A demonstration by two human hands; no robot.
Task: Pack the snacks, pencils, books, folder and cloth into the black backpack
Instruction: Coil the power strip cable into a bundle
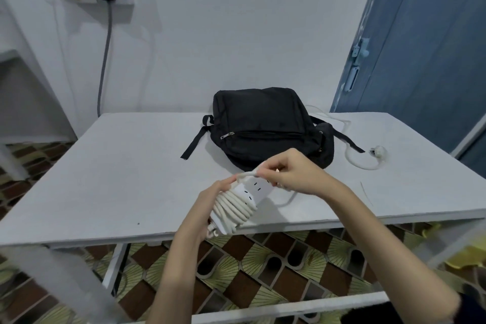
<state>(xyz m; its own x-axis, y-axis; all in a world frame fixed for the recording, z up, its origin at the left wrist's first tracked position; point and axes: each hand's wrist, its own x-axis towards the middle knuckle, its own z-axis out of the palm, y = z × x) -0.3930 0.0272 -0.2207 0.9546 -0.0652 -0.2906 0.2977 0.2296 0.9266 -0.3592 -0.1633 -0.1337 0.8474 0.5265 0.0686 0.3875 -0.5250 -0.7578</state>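
Presently, both hands are working low in the middle of the frame, not on the backpack but on a white plastic power strip (248, 196) with its thick white cable (234, 212) coiled round it. The left hand (210, 201) is gripping the strip's body from the left side, fingers curled round the coils. The right hand (290, 172) is pinching the loose run of cable between curled fingers and thumb, holding it just above the strip's upper end; the rest of that cable is trailing off toward the white plug (378, 152) lying at the right of the frame.

The soft black fabric backpack (263, 123) is lying flat on the white bench (118, 166), in the centre of the frame and just beyond the hands, its front-pocket zip looking closed and its straps splayed to either side. None of the snacks, pencils, books, folder or cloth is in view, so packing appears not yet begun.

The backpack looks slumped and light, likely empty; being limp cloth, it will probably sag when lifted. A sensible hold would be the zip pull for opening, with the other hand steadying the fabric beside it.
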